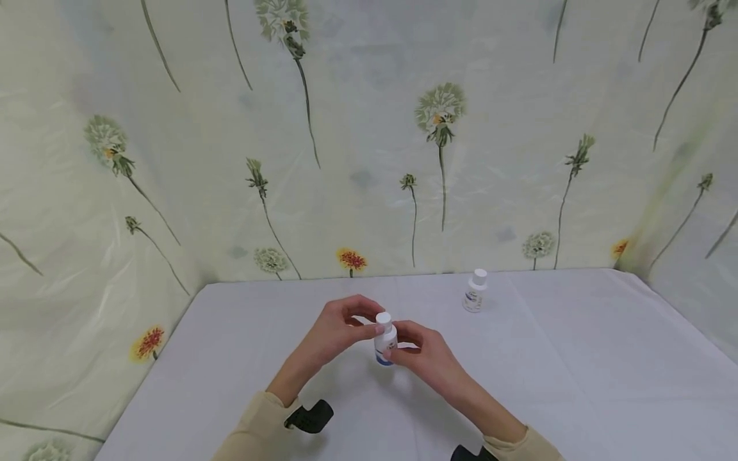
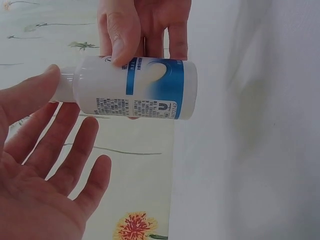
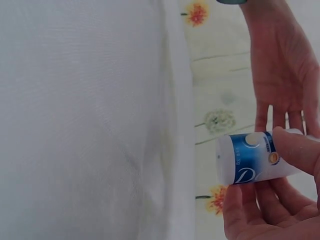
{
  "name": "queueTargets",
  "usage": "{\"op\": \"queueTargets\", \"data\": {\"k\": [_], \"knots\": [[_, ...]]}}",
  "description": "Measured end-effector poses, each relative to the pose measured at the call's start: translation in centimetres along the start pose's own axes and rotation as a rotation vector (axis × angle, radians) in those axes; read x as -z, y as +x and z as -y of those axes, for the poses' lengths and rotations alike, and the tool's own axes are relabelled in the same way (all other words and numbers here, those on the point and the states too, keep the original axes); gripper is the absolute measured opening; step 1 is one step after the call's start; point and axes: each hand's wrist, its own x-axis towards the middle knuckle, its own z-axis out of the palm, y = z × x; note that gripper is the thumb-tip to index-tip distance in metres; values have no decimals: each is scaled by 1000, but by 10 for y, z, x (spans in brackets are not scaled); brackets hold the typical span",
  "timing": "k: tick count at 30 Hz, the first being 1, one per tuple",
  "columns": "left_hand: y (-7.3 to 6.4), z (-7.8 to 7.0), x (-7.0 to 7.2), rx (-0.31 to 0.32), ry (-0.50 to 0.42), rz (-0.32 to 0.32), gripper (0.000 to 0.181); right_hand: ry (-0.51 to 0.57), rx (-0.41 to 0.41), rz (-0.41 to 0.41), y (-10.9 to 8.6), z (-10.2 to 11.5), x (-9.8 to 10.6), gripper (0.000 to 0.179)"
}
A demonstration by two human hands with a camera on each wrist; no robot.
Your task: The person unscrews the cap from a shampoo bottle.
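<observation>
A small white bottle (image 1: 384, 351) with a blue-and-white label stands upright between both hands. My left hand (image 1: 340, 330) pinches its white cap (image 2: 65, 85) between thumb and fingers, the other fingers spread out. Lower down, my right hand (image 1: 423, 352) grips the bottle's body, thumb on the label side and fingers behind, as the right wrist view shows. The bottle's base is uncovered and appears to be slightly above the white tabletop (image 1: 346, 410). A second white bottle (image 1: 474, 298) with a white cap stands upright farther back to the right, touched by neither hand.
The table is covered with a white cloth, its far edge (image 1: 323, 279) meeting a curtain (image 1: 369, 211) printed with dandelions and orange flowers. More of this curtain hangs at the left and right sides. Each wrist carries a black device (image 1: 311, 417).
</observation>
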Motion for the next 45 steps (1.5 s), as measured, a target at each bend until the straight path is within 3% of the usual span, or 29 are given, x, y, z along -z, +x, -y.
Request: {"op": "queueTargets", "data": {"k": [4, 12, 24, 38, 45], "knots": [[-3, -6, -6, 15, -6, 7, 21, 4, -3, -5, -6, -3, 4, 44], [-20, -37, -13, 25, -38, 21, 19, 4, -38, -2, -19, -4, 8, 45], [-16, -8, -27, 24, -54, 13, 23, 5, -56, -15, -31, -5, 12, 46], [-20, -2, -27, -27, 11, 54, 30, -68, 14, 40, -30, -10, 11, 47], [-20, -1, -26, -56, 11, 99, 30, -49, 33, 85, -31, -11, 13, 48]]}}
